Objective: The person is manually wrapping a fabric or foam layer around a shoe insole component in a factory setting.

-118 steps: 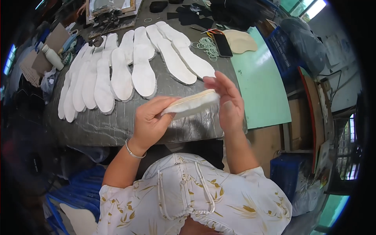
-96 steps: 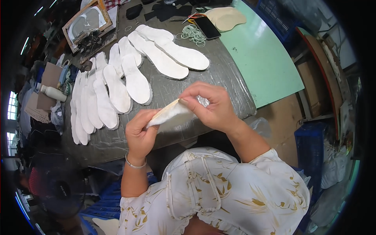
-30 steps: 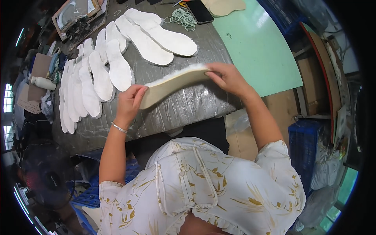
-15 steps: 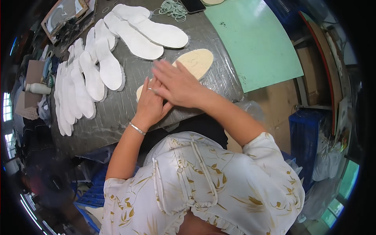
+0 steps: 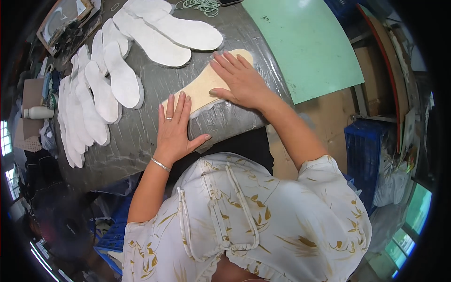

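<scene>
A cream insole [image 5: 201, 90] lies slantwise on the dark plastic-covered table [image 5: 155, 127], with white fluffy edging showing along its near side. My left hand [image 5: 175, 123] rests flat on its lower-left end, fingers stretched and thumb out to the side. On the wider upper-right end, my right hand [image 5: 243, 83] presses down with spread fingers. Neither hand grips anything. To the left and beyond, white insoles [image 5: 123, 73] lie in overlapping rows, and a larger white pair [image 5: 162, 42] sits at the far side.
A green board [image 5: 305, 51] covers the table's right side. Pale elastic bands [image 5: 202, 5] and a dark phone [image 5: 229, 2] lie at the far edge. A blue crate [image 5: 361, 160] stands at right, a white bottle [image 5: 40, 113] at left, and a fan [image 5: 61, 221] low at left.
My right hand has moved off my left hand, rightward to the insole's wide end. Both hands now lie apart and flat, exposing the insole's middle.
</scene>
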`<state>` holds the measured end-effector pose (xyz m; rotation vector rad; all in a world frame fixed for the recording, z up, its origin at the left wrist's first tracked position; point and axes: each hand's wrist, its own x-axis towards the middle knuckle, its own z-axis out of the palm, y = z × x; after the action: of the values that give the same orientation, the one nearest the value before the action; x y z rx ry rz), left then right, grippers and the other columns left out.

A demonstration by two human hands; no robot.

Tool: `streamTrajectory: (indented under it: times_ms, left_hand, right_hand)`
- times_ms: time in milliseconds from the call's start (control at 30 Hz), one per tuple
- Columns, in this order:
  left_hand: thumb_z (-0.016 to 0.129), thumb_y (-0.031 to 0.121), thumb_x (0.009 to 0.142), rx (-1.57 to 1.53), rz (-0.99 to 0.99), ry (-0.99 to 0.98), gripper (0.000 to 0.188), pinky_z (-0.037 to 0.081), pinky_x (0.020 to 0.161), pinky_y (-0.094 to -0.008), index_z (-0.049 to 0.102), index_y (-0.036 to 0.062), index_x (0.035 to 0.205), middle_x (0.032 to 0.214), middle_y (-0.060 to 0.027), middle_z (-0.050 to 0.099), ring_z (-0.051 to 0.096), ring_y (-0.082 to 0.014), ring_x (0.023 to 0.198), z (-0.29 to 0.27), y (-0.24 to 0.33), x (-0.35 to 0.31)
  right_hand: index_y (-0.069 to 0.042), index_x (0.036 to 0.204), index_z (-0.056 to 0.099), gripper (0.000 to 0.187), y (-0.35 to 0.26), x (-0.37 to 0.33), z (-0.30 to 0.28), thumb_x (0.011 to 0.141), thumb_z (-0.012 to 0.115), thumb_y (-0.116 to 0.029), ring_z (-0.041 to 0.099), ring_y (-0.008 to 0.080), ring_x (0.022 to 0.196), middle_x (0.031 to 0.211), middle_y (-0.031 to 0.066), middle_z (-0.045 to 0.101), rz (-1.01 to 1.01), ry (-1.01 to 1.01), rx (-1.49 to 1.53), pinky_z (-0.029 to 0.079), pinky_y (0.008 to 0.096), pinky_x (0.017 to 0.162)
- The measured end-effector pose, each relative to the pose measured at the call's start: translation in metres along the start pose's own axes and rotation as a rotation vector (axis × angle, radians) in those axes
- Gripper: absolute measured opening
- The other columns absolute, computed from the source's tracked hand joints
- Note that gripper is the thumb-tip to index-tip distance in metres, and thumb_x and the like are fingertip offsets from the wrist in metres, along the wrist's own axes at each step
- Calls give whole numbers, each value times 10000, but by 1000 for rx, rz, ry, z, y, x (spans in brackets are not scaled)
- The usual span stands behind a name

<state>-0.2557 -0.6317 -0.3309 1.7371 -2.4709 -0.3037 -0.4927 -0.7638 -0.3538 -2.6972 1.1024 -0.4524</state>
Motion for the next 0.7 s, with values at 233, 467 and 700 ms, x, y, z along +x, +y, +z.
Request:
streamTrajectory:
  times_ms: [233,467,700]
  left_hand:
    - [717,591,778,-64,-54,34,1081,170,1193,-549,241,-11,1538,1622,-186,200,126,-415,1502,2,-6,-19]
    - [710,519,823,-94,-31,71,1004,184,1184,-555,252,-37,1522,1599,-223,231,142,-450,1487,2,-5,-18]
    - [714,504,829,-244,46,128,1018,141,1195,-544,215,-34,1534,1609,-261,162,109,-457,1495,12,3,-15]
  right_hand:
    - [-98,1505,385,577,23,0,-7,1026,430,-417,197,335,1503,1606,174,261,138,-59,-26,165,474,1209]
    - [84,1397,408,819,29,8,-28,784,784,-306,641,330,997,1104,208,657,592,352,417,513,391,885]
    - [78,1290,484,522,-4,-6,4,833,707,-42,647,221,996,1128,133,652,702,574,1581,527,321,868]
